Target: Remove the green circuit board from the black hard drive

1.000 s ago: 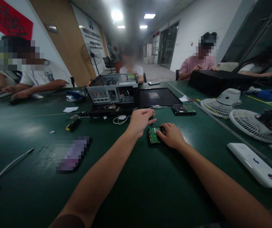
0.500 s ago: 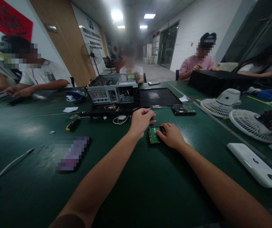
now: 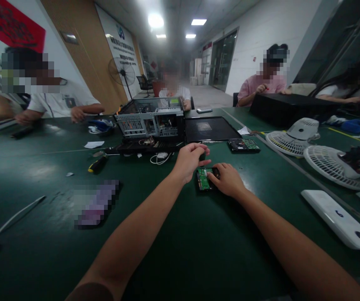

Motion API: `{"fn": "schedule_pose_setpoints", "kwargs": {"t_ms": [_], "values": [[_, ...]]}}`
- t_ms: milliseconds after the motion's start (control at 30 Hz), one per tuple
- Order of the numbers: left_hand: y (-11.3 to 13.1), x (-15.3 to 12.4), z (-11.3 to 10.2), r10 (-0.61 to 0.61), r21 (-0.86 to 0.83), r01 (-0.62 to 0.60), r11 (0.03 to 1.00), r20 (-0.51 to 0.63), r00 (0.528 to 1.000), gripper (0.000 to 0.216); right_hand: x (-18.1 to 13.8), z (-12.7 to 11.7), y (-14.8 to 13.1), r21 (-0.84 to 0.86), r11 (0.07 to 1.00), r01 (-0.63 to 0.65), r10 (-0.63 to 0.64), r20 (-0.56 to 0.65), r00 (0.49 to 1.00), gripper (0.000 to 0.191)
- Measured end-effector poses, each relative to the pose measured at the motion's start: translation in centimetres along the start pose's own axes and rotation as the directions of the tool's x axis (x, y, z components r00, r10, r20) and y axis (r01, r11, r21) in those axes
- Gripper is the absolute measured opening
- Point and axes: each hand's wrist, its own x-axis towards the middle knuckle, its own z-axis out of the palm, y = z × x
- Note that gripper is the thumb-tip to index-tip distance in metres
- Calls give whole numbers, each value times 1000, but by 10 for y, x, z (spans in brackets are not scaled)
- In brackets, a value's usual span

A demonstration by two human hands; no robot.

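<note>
A hard drive (image 3: 203, 180) lies on the green table, its green circuit board facing up. Over its right part rests my right hand (image 3: 227, 179), fingers and thumb gripping it and hiding some of the drive. My left hand (image 3: 192, 159) is just above and behind the drive's left end, fingers curled in towards each other. Whatever may be between those fingertips is too small or hidden to make out. Farther back and to the right, a second hard drive (image 3: 243, 145) lies flat on the table.
An opened computer case (image 3: 150, 123) stands beyond my hands, beside a black panel (image 3: 211, 128). On the left are a yellow-black screwdriver (image 3: 97, 164) and a blurred purple phone (image 3: 98, 203). White fan parts (image 3: 293, 138) and a white device (image 3: 337, 217) lie right. Several people sit around the table.
My left hand has shifted slightly right, its fingers parting a little. My right hand and the hard drive stay in place. The person at left has raised a hand.
</note>
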Motion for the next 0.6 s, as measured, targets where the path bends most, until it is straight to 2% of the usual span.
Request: {"fn": "schedule_pose_setpoints", "kwargs": {"t_ms": [233, 600], "values": [[-3, 2, 1, -130, -83, 134, 988, 43, 991, 5, 1, 1, 1, -4, 1000, 8, -8, 0, 1000, 46], [-14, 9, -2, -79, -207, 94, 974, 78, 994, 13, 1, 1, 1, -11, 1000, 14, -14, 2, 1000, 45]]}}
